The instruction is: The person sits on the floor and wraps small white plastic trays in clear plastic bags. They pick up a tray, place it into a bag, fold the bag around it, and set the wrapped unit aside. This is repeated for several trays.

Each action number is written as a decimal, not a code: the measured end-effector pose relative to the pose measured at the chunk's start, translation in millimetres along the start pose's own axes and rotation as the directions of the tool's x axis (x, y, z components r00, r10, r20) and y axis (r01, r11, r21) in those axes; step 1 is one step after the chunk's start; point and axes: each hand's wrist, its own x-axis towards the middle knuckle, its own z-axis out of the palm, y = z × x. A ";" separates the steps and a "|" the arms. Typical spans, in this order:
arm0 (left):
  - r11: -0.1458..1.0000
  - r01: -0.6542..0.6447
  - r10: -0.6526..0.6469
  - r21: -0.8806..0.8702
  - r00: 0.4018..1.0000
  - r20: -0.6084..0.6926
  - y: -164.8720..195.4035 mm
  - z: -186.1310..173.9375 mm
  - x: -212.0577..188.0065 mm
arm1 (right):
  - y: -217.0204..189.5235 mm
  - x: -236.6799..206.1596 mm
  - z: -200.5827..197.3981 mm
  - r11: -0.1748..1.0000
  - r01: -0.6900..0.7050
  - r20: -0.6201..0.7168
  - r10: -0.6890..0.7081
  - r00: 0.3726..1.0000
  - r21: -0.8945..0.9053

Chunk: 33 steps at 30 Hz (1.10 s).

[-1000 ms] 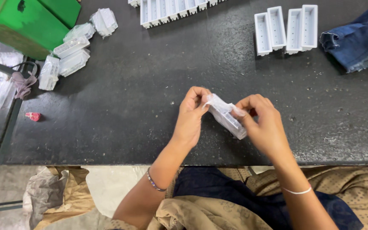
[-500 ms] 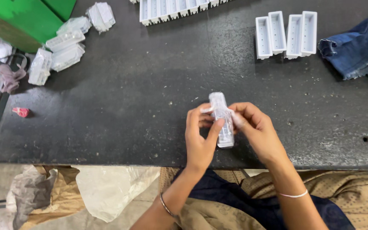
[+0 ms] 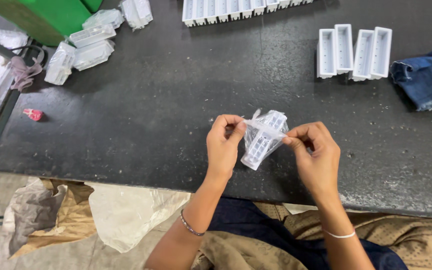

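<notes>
A small white plastic tray part [image 3: 262,142] in a clear plastic bag hangs tilted just above the dark table [image 3: 146,115]. My left hand [image 3: 224,146] pinches the bag's open top edge on the left. My right hand [image 3: 316,152] pinches the same edge on the right, so the bag's mouth is stretched between both hands. The part's lower end points down toward the table's front edge.
Bare white tray parts [image 3: 353,52] stand at the back right beside a blue denim cloth [image 3: 426,80]. A row of white parts [image 3: 236,9] lies at the back centre. Bagged parts [image 3: 83,47] lie back left by a green bin [image 3: 41,17]. A small red scrap [image 3: 33,114] lies left.
The part turned from lying across my hands to hanging tilted in its bag. My hands moved apart and now hold the bag's top edge.
</notes>
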 end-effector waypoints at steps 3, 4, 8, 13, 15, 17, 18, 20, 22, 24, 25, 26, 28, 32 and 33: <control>0.999 0.042 -0.042 -0.033 0.999 -0.005 -1.0 2.9 3.9 | -4.3 0.1 2.9 0.997 0.019 0.012 -0.020 1.000 0.069; 1.000 0.013 -0.013 -0.021 1.000 0.003 2.8 3.2 4.4 | -6.7 -1.2 0.5 0.998 0.033 0.038 -0.036 0.999 0.061; 0.998 0.017 -0.016 0.066 1.000 -0.013 30.1 3.0 -6.1 | -16.9 6.0 -13.6 0.998 0.062 0.103 -0.063 0.993 0.012; 0.946 -0.214 0.201 0.242 0.976 0.078 54.5 3.5 -30.4 | -22.8 32.3 -14.0 0.948 0.312 0.271 -0.285 0.919 -0.059; 0.904 -0.206 0.180 0.374 0.978 0.106 56.0 8.2 -34.2 | -21.1 35.2 -5.9 0.929 0.364 0.320 -0.326 0.890 -0.065; 0.889 -0.200 0.183 0.412 0.980 0.082 56.0 12.2 -33.4 | -16.6 35.7 3.7 0.954 0.295 0.308 -0.264 0.914 -0.058; 0.881 -0.197 0.184 0.430 0.980 0.072 56.1 12.7 -32.2 | -13.5 35.5 6.3 0.951 0.304 0.280 -0.278 0.919 -0.052; 0.860 -0.283 0.271 0.425 0.958 0.091 57.1 10.0 -29.5 | -6.1 31.8 5.7 0.948 0.315 0.221 -0.298 0.929 -0.046; 0.833 -0.338 0.347 0.438 0.936 0.063 58.4 1.8 -21.4 | 1.1 31.5 -4.6 0.975 0.216 0.095 -0.210 0.973 -0.048; 0.809 -0.341 0.399 0.478 0.917 -0.022 59.6 -12.1 -10.4 | 4.8 29.4 -17.9 0.989 0.136 0.015 -0.136 0.991 -0.057; 0.825 -0.328 0.373 0.460 0.928 -0.008 59.1 -16.8 -6.4 | 4.2 28.3 -23.0 0.992 0.109 0.001 -0.110 0.994 -0.067; 0.841 -0.314 0.349 0.441 0.937 0.002 58.4 -20.8 -2.8 | 1.7 28.7 -25.4 0.993 0.086 -0.010 -0.087 0.996 -0.076; 0.855 -0.300 0.322 0.424 0.946 0.019 56.0 -24.2 -1.7 | -8.5 27.6 -28.0 0.990 0.101 -0.006 -0.102 0.995 -0.097; 0.860 -0.314 0.326 0.403 0.944 0.040 54.9 -21.7 -6.6 | -44.0 30.3 -38.7 0.951 0.269 -0.046 -0.278 0.959 -0.153; 0.864 -0.321 0.330 0.388 0.943 0.046 55.8 -20.6 -7.1 | -53.3 31.4 -41.5 0.947 0.294 -0.005 -0.298 0.955 -0.131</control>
